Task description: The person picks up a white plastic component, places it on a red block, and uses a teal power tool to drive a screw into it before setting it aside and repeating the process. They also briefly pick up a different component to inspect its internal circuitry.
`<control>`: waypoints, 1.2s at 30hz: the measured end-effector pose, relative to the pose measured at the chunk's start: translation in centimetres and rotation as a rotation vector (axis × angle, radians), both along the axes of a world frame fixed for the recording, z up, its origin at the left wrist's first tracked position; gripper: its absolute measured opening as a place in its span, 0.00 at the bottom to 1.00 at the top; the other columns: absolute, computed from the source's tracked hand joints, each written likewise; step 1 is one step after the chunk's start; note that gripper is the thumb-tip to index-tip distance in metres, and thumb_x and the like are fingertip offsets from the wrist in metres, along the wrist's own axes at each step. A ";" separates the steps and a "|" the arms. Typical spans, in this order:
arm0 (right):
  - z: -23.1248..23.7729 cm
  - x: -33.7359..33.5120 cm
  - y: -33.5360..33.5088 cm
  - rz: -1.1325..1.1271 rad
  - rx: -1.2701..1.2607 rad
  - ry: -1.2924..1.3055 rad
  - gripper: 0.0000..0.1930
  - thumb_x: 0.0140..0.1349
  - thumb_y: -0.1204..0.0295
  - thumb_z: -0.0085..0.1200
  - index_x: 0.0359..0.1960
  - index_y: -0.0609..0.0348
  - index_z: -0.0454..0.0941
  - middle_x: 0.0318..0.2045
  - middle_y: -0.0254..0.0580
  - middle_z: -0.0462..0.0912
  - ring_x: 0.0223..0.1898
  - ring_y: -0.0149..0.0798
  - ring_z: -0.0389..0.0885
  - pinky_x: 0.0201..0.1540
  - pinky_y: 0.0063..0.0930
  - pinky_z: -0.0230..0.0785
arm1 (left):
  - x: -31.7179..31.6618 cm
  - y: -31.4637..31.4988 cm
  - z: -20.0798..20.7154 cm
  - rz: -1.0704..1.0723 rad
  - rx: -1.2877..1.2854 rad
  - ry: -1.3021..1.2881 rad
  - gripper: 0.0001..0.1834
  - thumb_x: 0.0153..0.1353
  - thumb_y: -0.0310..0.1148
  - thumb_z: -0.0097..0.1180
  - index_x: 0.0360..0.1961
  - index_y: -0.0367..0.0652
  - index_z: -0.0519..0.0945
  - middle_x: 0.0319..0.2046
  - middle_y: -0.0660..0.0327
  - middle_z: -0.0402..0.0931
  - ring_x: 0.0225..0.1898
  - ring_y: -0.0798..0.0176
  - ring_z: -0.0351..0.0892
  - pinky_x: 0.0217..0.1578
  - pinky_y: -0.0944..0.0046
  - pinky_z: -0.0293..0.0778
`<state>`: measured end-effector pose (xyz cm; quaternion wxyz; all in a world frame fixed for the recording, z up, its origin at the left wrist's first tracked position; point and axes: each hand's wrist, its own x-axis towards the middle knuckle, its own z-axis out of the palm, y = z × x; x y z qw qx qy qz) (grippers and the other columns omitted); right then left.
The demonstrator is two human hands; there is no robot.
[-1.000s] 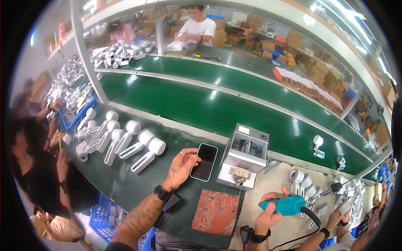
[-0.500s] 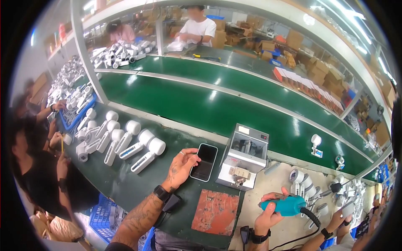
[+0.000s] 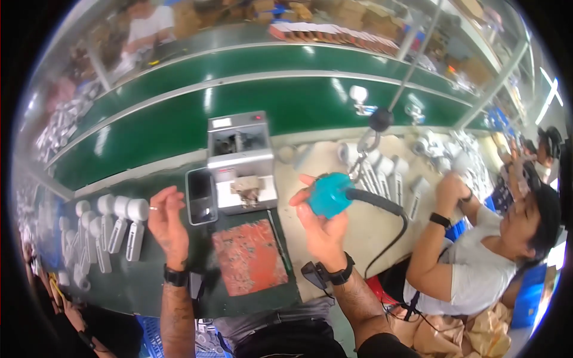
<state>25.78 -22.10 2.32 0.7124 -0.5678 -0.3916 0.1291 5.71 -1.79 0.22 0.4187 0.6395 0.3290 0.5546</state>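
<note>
My right hand (image 3: 319,224) grips a teal powered screwdriver (image 3: 329,194) that hangs from a hook and cable, with a black cord running off to the right. My left hand (image 3: 168,222) is raised above the dark green bench, fingers apart, holding nothing. It hovers just left of a black phone-like slab (image 3: 201,194). A grey box-shaped machine (image 3: 240,156) stands between my two hands. Below it lies a reddish-orange mat (image 3: 252,255).
White handheld devices (image 3: 116,227) lie in a row at my left; several more (image 3: 391,176) rest on the pale surface at right. A green conveyor belt (image 3: 161,122) runs behind. A seated person in a grey shirt (image 3: 471,268) works at my right; others work beyond the belt.
My view has swung to the right, bringing the neighbour at the right into sight. My left hand has lifted off the phone-like slab and moved left. My right hand keeps the teal screwdriver.
</note>
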 end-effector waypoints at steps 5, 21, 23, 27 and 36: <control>1.0 -1.1 -4.5 -0.064 0.086 0.067 0.23 0.64 0.75 0.55 0.59 0.65 0.65 0.44 0.45 0.79 0.40 0.34 0.79 0.42 0.30 0.71 | 3.3 -5.5 5.4 -0.401 0.100 0.123 0.08 0.68 0.27 0.52 0.38 0.34 0.81 0.30 0.59 0.80 0.33 0.68 0.77 0.36 0.69 0.72; 3.0 -3.2 -12.1 -0.140 -0.046 0.100 0.29 0.60 0.65 0.61 0.57 0.74 0.68 0.35 0.47 0.80 0.33 0.36 0.80 0.36 0.28 0.70 | 22.2 -14.3 0.8 -0.706 0.044 0.631 0.20 0.61 0.47 0.61 0.34 0.37 0.80 0.29 0.52 0.81 0.33 0.53 0.81 0.36 0.57 0.75; 3.4 -3.4 -12.1 -0.130 -0.060 0.121 0.29 0.60 0.65 0.61 0.57 0.74 0.68 0.36 0.47 0.80 0.33 0.36 0.80 0.36 0.28 0.70 | 22.9 -14.6 0.8 -0.605 0.239 0.708 0.27 0.60 0.57 0.57 0.31 0.38 0.80 0.28 0.50 0.81 0.33 0.46 0.82 0.37 0.48 0.75; 3.5 -4.0 -11.7 -0.207 -0.102 0.103 0.35 0.61 0.56 0.59 0.58 0.77 0.67 0.31 0.44 0.81 0.33 0.33 0.79 0.36 0.25 0.69 | 24.7 -15.1 -1.5 -0.549 0.440 0.779 0.33 0.57 0.66 0.54 0.33 0.41 0.81 0.27 0.51 0.81 0.32 0.46 0.82 0.34 0.47 0.71; 2.6 -4.9 -10.0 -0.237 -0.049 0.096 0.40 0.59 0.51 0.63 0.59 0.76 0.64 0.28 0.43 0.79 0.31 0.35 0.78 0.37 0.24 0.69 | 24.9 -14.6 -5.8 -0.452 0.307 0.756 0.20 0.55 0.50 0.55 0.40 0.45 0.76 0.38 0.57 0.76 0.37 0.52 0.79 0.36 0.50 0.70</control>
